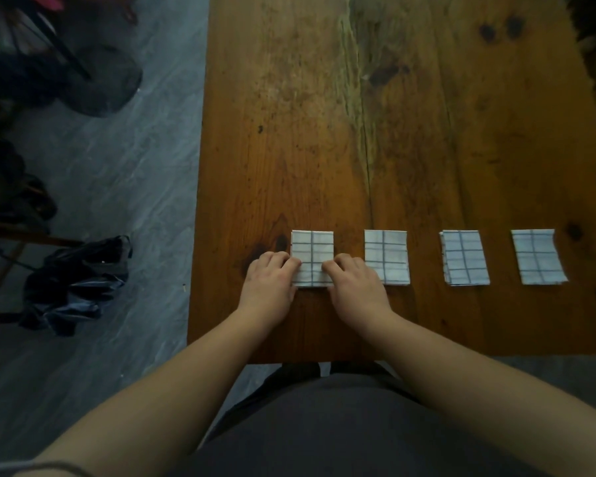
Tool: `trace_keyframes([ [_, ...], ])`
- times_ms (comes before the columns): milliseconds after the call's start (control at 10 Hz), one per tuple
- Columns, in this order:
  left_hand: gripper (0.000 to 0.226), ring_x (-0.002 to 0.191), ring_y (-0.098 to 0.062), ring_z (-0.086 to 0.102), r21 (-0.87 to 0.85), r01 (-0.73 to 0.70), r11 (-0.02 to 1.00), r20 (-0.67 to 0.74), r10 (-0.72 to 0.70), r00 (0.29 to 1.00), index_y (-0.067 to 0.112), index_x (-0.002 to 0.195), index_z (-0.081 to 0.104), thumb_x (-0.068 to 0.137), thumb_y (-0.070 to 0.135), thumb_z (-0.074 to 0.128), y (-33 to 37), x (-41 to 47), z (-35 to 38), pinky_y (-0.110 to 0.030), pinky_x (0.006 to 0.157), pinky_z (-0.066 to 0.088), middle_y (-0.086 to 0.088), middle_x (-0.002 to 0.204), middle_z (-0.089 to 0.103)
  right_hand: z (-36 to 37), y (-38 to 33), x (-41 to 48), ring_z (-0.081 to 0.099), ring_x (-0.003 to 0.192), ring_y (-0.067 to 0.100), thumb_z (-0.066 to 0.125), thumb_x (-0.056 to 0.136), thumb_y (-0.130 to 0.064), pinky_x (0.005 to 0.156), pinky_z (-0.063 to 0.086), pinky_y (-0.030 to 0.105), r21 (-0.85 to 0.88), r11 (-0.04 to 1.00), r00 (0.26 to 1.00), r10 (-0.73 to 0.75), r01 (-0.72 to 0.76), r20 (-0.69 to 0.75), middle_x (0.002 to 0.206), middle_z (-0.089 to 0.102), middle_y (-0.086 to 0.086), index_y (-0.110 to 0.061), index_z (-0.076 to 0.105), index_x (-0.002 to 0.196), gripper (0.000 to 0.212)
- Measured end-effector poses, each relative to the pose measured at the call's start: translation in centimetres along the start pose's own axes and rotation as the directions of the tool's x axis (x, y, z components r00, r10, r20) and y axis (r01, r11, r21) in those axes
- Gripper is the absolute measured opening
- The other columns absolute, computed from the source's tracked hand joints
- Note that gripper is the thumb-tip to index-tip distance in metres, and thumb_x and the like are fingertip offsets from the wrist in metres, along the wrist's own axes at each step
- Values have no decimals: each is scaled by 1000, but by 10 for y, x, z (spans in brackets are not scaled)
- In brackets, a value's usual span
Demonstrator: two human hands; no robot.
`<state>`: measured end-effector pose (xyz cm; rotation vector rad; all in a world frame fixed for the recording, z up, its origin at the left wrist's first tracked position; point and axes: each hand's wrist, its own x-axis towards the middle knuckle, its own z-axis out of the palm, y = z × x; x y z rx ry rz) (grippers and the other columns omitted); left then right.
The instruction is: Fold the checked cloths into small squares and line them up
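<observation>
Several checked cloths, white with dark grid lines, lie folded small in a row near the front edge of the wooden table (pixel 393 149). The leftmost cloth (pixel 312 246) has both my hands on its near half. My left hand (pixel 270 278) holds its left edge with curled fingers, and my right hand (pixel 355 282) holds its right edge the same way. The thumbs are hidden. To the right, each apart from its neighbour, lie a second cloth (pixel 386 257), a third cloth (pixel 464 258) and a fourth cloth (pixel 538 256).
The table's left edge runs just left of my left hand, over a grey floor. A dark bag (pixel 80 284) lies on that floor, with dark chairs and clutter further left. Bare wood stretches beyond the row.
</observation>
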<state>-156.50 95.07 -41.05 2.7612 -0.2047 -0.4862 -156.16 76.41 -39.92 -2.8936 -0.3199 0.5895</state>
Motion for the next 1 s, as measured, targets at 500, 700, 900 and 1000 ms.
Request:
trace_keyframes([
  [500, 49, 139, -21, 37, 8, -15, 1000, 11, 15, 1000, 29, 143, 47, 97, 35, 61, -4, 0, -3, -42, 116, 32, 3, 146, 49, -2, -4, 2, 44, 127, 24, 56, 97, -32, 101, 43, 40, -36, 999, 1000, -1, 2, 18, 145, 44, 0, -32, 39, 141, 47],
  [700, 54, 142, -22, 34, -2, 11, 1000, 56, -11, 998, 28, 146, 44, 96, 29, 62, -1, -3, -6, -42, 118, 30, 2, 151, 44, -3, -7, -4, 43, 130, 24, 58, 96, -28, 105, 42, 41, -9, 1000, 1000, 29, -29, 8, 148, 42, 1, -31, 37, 144, 53],
  [900, 57, 147, -22, 31, -36, -6, 999, 70, 8, 998, 24, 152, 38, 98, 20, 57, 2, -12, -19, -42, 121, 28, 0, 157, 39, -12, -5, -32, 43, 131, 21, 54, 98, -34, 108, 41, 39, 109, 990, 994, 97, -90, -55, 145, 46, -1, -27, 38, 146, 51],
  [1000, 58, 149, -21, 28, -49, -26, 998, 59, 29, 998, 21, 154, 36, 99, 18, 55, 12, -19, -29, -40, 123, 23, -2, 160, 37, -17, -1, -57, 40, 137, 21, 51, 99, -35, 111, 38, 39, 136, 981, 987, 145, -134, -71, 149, 44, 0, -25, 36, 148, 52],
])
